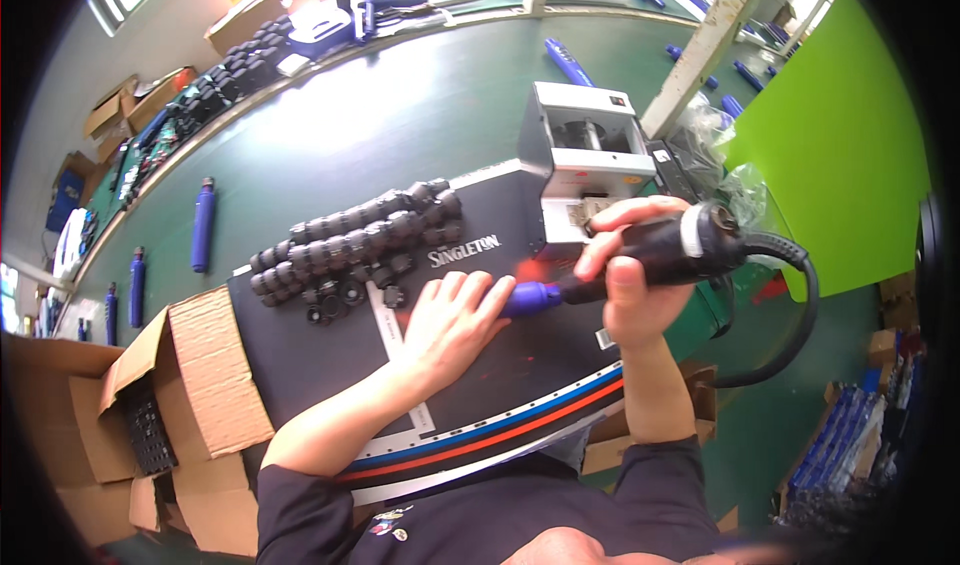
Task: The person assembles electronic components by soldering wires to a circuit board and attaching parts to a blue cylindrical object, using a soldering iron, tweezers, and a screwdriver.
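My right hand point(640, 275) grips a black corded electric screwdriver point(685, 250), its nose pointing left. The screwdriver's tip meets the end of a blue tube-shaped part point(532, 299), lying on the dark mat point(500, 360). My left hand point(445, 325) is over the tube's other end, fingers closed about it and hiding most of it. Just behind the left hand, ribbed black caps point(360, 240) lie in rows, with several loose ones in front. Beyond the screwdriver stands a white and grey boxy machine point(590, 165), probably a screw feeder.
The screwdriver's thick cable point(805, 315) loops down at the right. Several blue tubes point(203, 225) stand or lie on the green table point(420, 95). An open cardboard box point(220, 365) adjoins the mat's left edge. A green panel point(830, 145) rises at right, near a pale post point(705, 50).
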A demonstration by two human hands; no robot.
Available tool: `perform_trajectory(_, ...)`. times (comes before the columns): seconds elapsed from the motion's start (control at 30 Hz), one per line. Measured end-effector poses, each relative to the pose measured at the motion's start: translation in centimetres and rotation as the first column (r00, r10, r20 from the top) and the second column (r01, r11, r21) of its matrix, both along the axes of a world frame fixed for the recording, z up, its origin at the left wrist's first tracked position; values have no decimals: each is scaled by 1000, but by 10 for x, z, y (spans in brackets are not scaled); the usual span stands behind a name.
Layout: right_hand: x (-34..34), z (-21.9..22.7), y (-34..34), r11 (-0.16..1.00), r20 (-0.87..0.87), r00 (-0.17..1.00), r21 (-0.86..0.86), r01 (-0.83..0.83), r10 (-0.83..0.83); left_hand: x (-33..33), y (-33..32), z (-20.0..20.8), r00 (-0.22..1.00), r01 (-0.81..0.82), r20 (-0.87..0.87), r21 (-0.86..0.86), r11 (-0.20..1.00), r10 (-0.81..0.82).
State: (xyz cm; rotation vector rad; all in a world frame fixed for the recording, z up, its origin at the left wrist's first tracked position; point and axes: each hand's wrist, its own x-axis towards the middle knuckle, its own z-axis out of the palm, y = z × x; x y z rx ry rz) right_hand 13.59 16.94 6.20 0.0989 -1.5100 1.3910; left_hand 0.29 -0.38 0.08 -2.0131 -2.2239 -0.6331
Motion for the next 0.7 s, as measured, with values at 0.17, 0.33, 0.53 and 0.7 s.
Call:
perform_trajectory(0.17,36,18,23,926,46,955,-234,296,-294,-1,-19,19,994,-48,97,5,999,47)
perform_trajectory(0.33,66,-42,67,759,517,753,-268,593,-406,-23,-39,45,889,-439,-223,-159,885,401)
perform_trajectory(0.53,87,-88,82,779,779,328,306,547,-535,-33,-46,40,868,-492,-275,-363,791,414)
perform_trajectory(0.7,81,-54,36,606,605,178,635,480,-776,-32,-44,56,937,-311,79,-258,915,341)
